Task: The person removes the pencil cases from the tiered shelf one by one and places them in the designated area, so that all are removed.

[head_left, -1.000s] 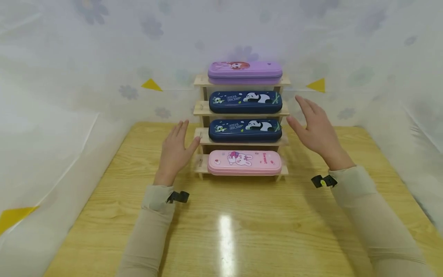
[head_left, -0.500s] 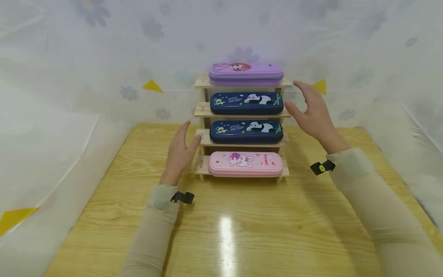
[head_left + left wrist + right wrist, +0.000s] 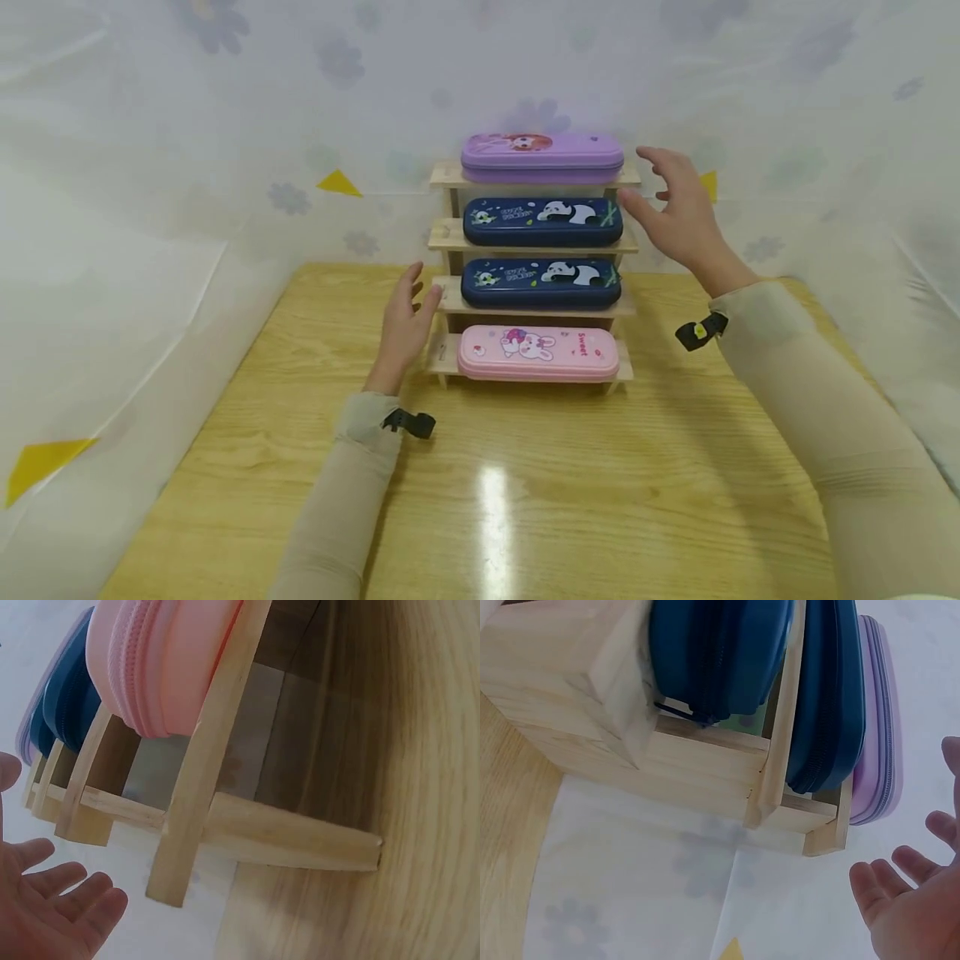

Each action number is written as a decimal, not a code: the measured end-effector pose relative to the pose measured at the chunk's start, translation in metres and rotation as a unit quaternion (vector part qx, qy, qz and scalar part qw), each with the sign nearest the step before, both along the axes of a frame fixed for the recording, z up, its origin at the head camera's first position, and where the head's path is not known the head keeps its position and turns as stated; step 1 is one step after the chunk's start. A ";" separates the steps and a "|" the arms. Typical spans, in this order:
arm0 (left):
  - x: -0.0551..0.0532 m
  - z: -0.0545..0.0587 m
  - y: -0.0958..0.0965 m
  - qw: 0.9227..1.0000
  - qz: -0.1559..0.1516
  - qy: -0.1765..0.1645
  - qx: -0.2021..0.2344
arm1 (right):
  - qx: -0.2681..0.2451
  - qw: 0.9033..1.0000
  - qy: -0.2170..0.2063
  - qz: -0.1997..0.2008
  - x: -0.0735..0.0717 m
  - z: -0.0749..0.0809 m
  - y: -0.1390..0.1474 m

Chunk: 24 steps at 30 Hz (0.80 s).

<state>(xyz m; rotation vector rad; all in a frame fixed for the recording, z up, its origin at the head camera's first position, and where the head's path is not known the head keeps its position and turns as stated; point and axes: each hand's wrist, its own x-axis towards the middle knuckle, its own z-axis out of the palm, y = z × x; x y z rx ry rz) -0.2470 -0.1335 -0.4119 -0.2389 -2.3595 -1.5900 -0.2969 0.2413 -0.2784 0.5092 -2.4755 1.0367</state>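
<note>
A stepped wooden rack holds a pencil case on each of its tiers. Topmost lies a purple pencil case with a girl's picture. Below it are an upper navy panda pencil case and a lower navy panda pencil case. The lowest tier bears a pink bunny pencil case. Left of the rack, my left hand is nearest the two lower tiers, its fingers loosely bent and holding nothing. My right hand hovers right of the upper tiers, thumb and fingers spread apart, apart from the cases in the right wrist view.
The rack stands on a wood-grain table near its back edge. A pale flowered sheet hangs behind and at the sides, with yellow triangles on it. Each wrist wears a black strap.
My right hand has risen from beside the panda cases toward the purple case's height. The left hand has shifted slightly right, closer to the rack. The cases stay on their tiers.
</note>
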 end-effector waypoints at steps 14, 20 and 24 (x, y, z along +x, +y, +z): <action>-0.003 -0.003 0.018 0.995 0.016 -0.048 0.090 | 0.013 0.999 -0.046 0.003 -0.029 0.013 -0.011; -0.003 -0.002 0.025 0.991 0.021 -0.053 0.118 | 0.011 0.998 -0.064 0.004 -0.038 0.018 -0.014; -0.004 -0.004 0.029 0.990 0.029 -0.052 0.124 | 0.008 0.997 -0.075 0.012 -0.044 0.020 -0.015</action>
